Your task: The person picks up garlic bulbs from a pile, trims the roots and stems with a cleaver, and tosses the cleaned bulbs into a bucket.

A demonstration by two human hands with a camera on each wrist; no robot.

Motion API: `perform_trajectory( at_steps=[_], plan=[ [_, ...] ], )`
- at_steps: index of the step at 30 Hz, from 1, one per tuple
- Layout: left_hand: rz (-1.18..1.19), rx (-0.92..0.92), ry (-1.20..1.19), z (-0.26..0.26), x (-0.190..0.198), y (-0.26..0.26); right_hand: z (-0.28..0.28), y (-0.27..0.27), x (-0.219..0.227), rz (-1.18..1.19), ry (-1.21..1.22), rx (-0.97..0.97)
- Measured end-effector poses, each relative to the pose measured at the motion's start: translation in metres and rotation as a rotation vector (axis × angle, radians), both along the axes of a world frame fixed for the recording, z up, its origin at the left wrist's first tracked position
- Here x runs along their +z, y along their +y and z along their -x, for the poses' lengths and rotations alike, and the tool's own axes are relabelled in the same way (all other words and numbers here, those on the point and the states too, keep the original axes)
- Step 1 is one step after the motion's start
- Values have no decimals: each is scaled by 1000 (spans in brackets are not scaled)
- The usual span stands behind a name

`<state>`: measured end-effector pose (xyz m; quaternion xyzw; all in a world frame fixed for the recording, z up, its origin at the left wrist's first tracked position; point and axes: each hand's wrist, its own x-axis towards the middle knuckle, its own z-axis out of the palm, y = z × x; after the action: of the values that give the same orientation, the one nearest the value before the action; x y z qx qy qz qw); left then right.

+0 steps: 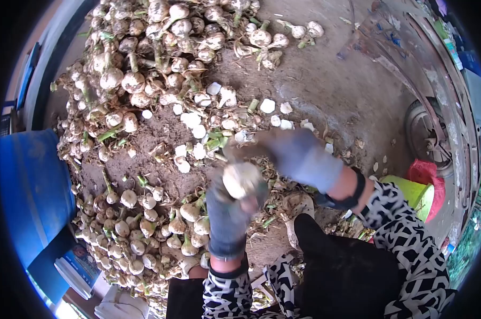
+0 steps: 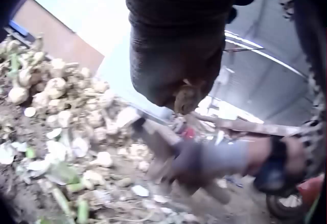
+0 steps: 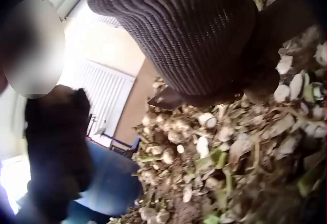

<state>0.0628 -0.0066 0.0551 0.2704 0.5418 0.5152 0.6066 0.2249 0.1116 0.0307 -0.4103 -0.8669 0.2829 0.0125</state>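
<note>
My left hand (image 1: 232, 204), in a grey knit glove, grips a pale garlic bulb (image 1: 241, 179) and holds it up over the ground. My right hand (image 1: 299, 154), also gloved and blurred by motion, is just above and to the right of the bulb. It grips a brownish knife-like tool (image 1: 236, 151) whose end lies close to the bulb. In the left wrist view the right hand (image 2: 204, 160) holds that tool (image 2: 153, 134) below the left glove (image 2: 173, 55). The right wrist view shows the glove (image 3: 194, 35) with a dark tool tip (image 3: 163, 100) sticking out.
Heaps of unpeeled garlic with stalks lie at the top left (image 1: 139, 58) and bottom left (image 1: 139, 228). White trimmed pieces (image 1: 198, 125) litter the dirt floor (image 1: 325, 80). A blue container (image 1: 33, 186) stands left; a wheel (image 1: 426, 138), a red bag (image 1: 426, 173) and a green container (image 1: 410, 190) stand right.
</note>
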Motion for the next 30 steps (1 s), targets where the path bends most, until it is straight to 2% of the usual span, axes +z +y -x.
perform_trajectory(
  at_steps=[1, 2, 3, 4, 5, 6, 7, 8, 10, 12, 13, 15, 17, 19, 20, 21, 22, 23, 24, 25, 27, 28, 30],
  plan=[
    [-130, -64, 72, -7, 4, 0, -4, 22, -35, 239, -360, -76],
    [-264, -116, 140, -15, 9, -1, -26, 26, -78, 197, -348, -96],
    [-177, -79, -14, -16, 7, 2, -31, 22, -72, 203, -346, -86],
    [-90, -27, -165, -17, 5, 4, -33, 15, -57, 609, 38, -318],
    [-118, -39, -259, -11, 8, 9, -36, 1, -35, 1009, 439, -576],
    [-1, -95, -70, -6, -6, 7, -25, 4, -2, 1047, 271, -507],
    [-161, -228, 323, 3, -20, 9, -24, -15, -16, 1130, 600, -592],
    [-310, -284, 738, 12, -34, 12, -25, -24, -28, 995, 634, -539],
    [-293, -322, 712, 9, -30, 12, -16, -29, -10, 872, 670, -504],
    [-16, -84, -34, 1, -21, 7, -14, -21, 25, 1007, 308, -533],
    [54, 20, -127, -4, -15, 6, -15, -25, 21, 1002, 311, -529],
    [-31, 144, -185, -10, -24, -4, -19, -35, 9, 679, 515, -438],
    [-86, 120, -136, -11, -23, -5, -23, -31, 7, 461, 694, -343],
    [-133, 87, -86, -8, -20, -9, -32, -31, -3, 390, 390, -129],
    [-210, 36, -155, 1, -21, -12, -36, -31, -27, 422, 128, -93],
    [-292, -3, -223, 8, -21, -15, -42, -27, -43, 410, 128, -91],
    [-120, 135, -172, 14, 4, -20, -47, -19, -56, 394, 61, -137],
    [-308, 69, -67, 33, -10, -26, -53, -14, -68, 390, -4, -182],
    [-174, 157, 63, 43, -7, -38, -43, 0, -61, 391, -8, -240],
    [138, 53, 230, 62, 5, -41, -26, 20, -51, 389, -10, -309],
    [192, -349, 1060, 102, -30, -71, 12, 62, -48, 302, -119, -283],
    [190, -347, 1062, 101, -30, -68, 29, 80, -62, 219, -93, -257],
    [148, -265, 1299, 99, -25, -57, 65, 101, -83, 148, -61, -227]
  ],
)
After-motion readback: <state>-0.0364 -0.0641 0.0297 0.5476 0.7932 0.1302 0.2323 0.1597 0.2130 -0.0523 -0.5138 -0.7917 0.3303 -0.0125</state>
